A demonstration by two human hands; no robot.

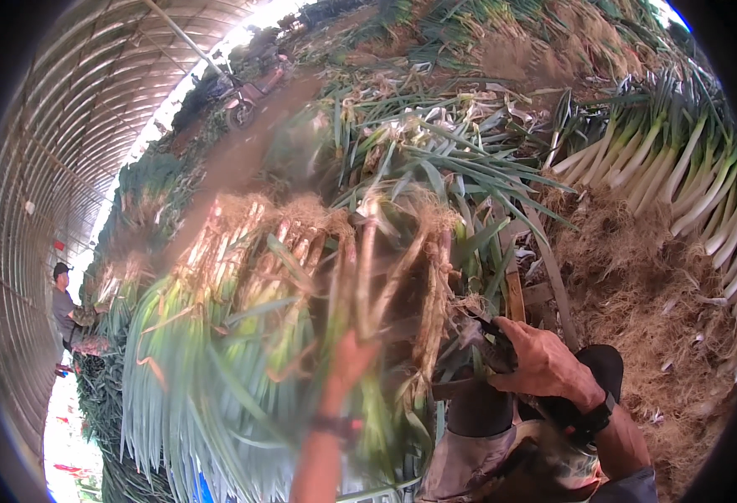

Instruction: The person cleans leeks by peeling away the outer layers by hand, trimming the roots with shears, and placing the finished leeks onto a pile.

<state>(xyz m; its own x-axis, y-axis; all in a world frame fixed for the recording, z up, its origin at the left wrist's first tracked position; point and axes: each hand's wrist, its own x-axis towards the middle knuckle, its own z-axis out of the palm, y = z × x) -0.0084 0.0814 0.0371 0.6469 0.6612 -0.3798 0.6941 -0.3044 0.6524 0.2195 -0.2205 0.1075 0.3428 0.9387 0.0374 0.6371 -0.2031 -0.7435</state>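
Note:
My left hand point(353, 359), smeared by motion, is at the stalks of several leeks with brown papery skins and root tufts. One leek stalk point(367, 268) rises from beside its fingers; whether they grip it is too blurred to tell. To the right, my right hand point(544, 360) is closed around a dark hand tool point(494, 342), whose kind I cannot make out. A shred of pale peel hangs by the tool's tip. Left of my left hand lies a thick row of unpeeled leeks point(209, 277), roots pointing away and green leaves toward me.
Peeled white leeks point(670, 159) lie in a row at the right, behind a heap of brown roots and peelings point(628, 335). A wooden frame point(544, 260) stands ahead of my knees. A person point(65, 310) is at the far left; a scooter point(247, 101) stands farther back.

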